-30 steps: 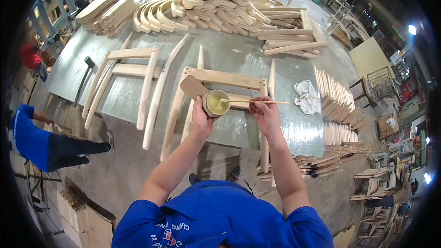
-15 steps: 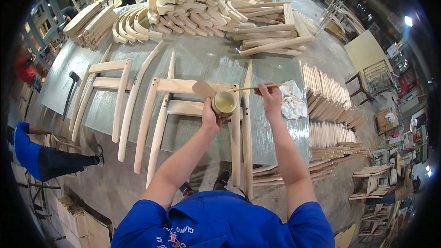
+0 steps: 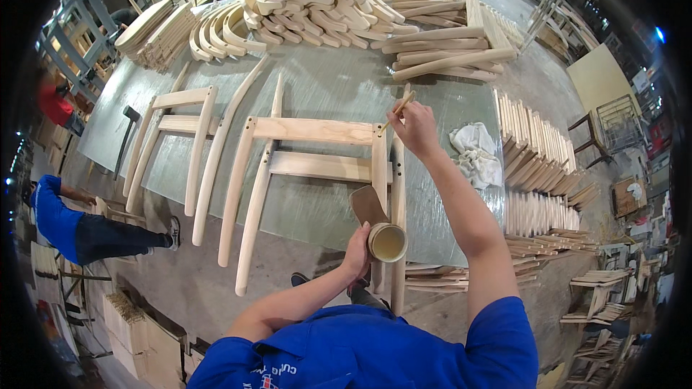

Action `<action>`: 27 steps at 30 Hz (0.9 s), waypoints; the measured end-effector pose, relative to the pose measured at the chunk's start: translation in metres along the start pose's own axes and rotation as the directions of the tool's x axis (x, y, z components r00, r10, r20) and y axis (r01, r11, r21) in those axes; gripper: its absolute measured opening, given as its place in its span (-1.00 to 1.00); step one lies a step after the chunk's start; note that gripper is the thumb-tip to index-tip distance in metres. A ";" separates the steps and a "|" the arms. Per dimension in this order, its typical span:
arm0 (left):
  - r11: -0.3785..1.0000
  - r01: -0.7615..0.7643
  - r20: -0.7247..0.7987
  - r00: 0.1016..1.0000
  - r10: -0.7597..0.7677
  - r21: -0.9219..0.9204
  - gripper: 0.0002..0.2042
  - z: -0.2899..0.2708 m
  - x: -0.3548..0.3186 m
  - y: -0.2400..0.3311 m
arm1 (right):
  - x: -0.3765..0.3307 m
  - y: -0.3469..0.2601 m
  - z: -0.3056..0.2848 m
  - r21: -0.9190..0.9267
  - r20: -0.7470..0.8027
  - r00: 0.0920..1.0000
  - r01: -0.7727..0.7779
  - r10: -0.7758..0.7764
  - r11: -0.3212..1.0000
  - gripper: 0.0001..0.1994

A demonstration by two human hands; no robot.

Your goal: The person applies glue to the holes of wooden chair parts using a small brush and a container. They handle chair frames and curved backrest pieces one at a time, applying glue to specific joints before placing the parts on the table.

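Note:
My left hand (image 3: 357,251) is closed round a small round jar (image 3: 388,243) with pale yellowish liquid inside. A flat tan paddle-shaped piece (image 3: 367,205) sticks out beside the jar from the same hand. My right hand (image 3: 417,130) pinches a thin wooden stick (image 3: 405,103), its lower end at the dark holes in the top right corner of a pale wooden chair frame (image 3: 310,130). The jar is over the lower part of that frame's right legs. Left of it lies a second, similar wooden frame (image 3: 186,98).
A crumpled white cloth (image 3: 476,155) lies on the grey table (image 3: 317,79), right of my right arm. Curved wooden parts (image 3: 310,7) and straight legs (image 3: 447,50) are piled at the far side. A hammer (image 3: 128,130) lies left. A person in blue (image 3: 61,216) stands beyond it.
The jar in my left hand has moved down toward me, away from the frame's rail. My right hand has shifted slightly up and left, tilting the stick down onto the frame's corner.

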State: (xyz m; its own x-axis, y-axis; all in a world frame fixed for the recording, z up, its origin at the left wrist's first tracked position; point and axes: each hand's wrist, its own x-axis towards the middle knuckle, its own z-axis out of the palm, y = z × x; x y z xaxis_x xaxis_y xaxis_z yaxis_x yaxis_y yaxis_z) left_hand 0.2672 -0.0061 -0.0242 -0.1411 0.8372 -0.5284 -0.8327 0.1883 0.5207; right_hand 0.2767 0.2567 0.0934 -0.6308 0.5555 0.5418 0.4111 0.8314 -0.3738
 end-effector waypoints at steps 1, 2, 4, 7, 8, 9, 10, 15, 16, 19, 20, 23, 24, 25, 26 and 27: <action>1.000 -0.010 -0.013 1.000 0.010 -0.015 -0.62 -0.001 -0.001 -0.001 | 0.000 -0.002 0.002 -0.015 0.025 1.000 -0.006 0.007 1.000 -0.86; 0.999 -0.018 -0.017 1.000 0.018 -0.028 -0.64 0.000 -0.001 -0.002 | 0.000 0.001 0.002 -0.031 0.020 1.000 -0.006 0.007 1.000 -0.86; 1.000 -0.028 -0.009 1.000 0.028 0.001 -0.64 0.002 0.000 -0.003 | -0.002 0.004 0.005 -0.060 0.010 1.000 -0.007 0.008 0.998 -0.84; 0.996 -0.019 -0.004 1.000 0.020 0.087 -0.59 -0.004 0.003 -0.005 | -0.003 0.008 0.010 -0.076 -0.004 1.000 -0.002 0.002 0.997 -0.84; 0.992 -0.012 -0.006 1.000 0.013 0.122 -0.57 -0.005 0.004 -0.005 | -0.003 0.007 0.011 -0.075 0.001 1.000 0.001 -0.001 0.997 -0.85; 0.992 -0.011 -0.015 1.000 0.013 0.129 -0.57 -0.005 0.003 -0.005 | -0.003 0.006 0.012 -0.074 0.005 1.000 0.004 -0.003 0.997 -0.85; 0.990 -0.009 -0.025 1.000 0.012 0.137 -0.57 -0.006 0.003 -0.005 | -0.002 0.005 0.013 -0.074 0.009 1.000 0.006 -0.005 0.997 -0.86; 0.991 0.036 -0.032 0.999 -0.032 0.127 -0.59 0.002 -0.002 -0.001 | 0.000 0.009 0.006 0.033 -0.018 0.998 -0.051 0.052 0.998 -0.85; 0.994 0.032 -0.028 0.999 -0.029 0.102 -0.60 0.000 -0.002 -0.001 | 0.002 0.006 0.005 0.053 -0.011 0.997 -0.073 0.074 0.996 -0.86; 0.998 0.030 -0.008 1.000 -0.029 0.046 -0.61 0.003 -0.002 0.000 | 0.004 0.009 0.000 0.052 -0.041 0.996 -0.075 0.077 0.996 -0.85; 0.999 0.023 -0.006 1.000 -0.023 0.030 -0.61 0.001 0.000 0.000 | 0.005 0.009 0.001 0.054 -0.043 0.995 -0.085 0.087 0.995 -0.85; 1.000 -0.015 -0.001 1.000 0.015 0.019 -0.63 -0.004 0.005 -0.004 | 0.006 0.011 0.005 0.066 -0.052 0.993 -0.106 0.109 0.992 -0.86; 0.998 -0.005 0.007 1.000 0.005 0.058 -0.61 -0.007 0.007 -0.006 | 0.006 0.014 0.008 0.073 -0.058 0.992 -0.108 0.113 0.991 -0.86; 0.995 0.004 0.013 1.000 -0.005 0.098 -0.58 -0.010 0.010 -0.007 | 0.006 0.016 0.011 0.079 -0.065 0.991 -0.111 0.116 0.991 -0.86; 0.990 0.014 0.019 1.000 -0.017 0.137 -0.56 -0.013 0.011 -0.008 | 0.006 0.018 0.014 0.064 -0.051 0.992 -0.111 0.114 0.992 -0.86; 0.990 0.003 0.011 1.000 -0.004 0.143 -0.55 -0.016 0.013 -0.010 | 0.006 0.019 0.017 0.049 -0.037 0.993 -0.111 0.112 0.993 -0.86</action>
State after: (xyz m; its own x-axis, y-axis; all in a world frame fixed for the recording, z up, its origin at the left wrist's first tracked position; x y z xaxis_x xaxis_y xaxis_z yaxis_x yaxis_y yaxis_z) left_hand 0.2653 -0.0053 -0.0467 -0.1313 0.8421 -0.5231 -0.7482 0.2620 0.6096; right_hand 0.2697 0.2760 0.0769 -0.5554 0.6456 0.5241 0.4457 0.7632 -0.4678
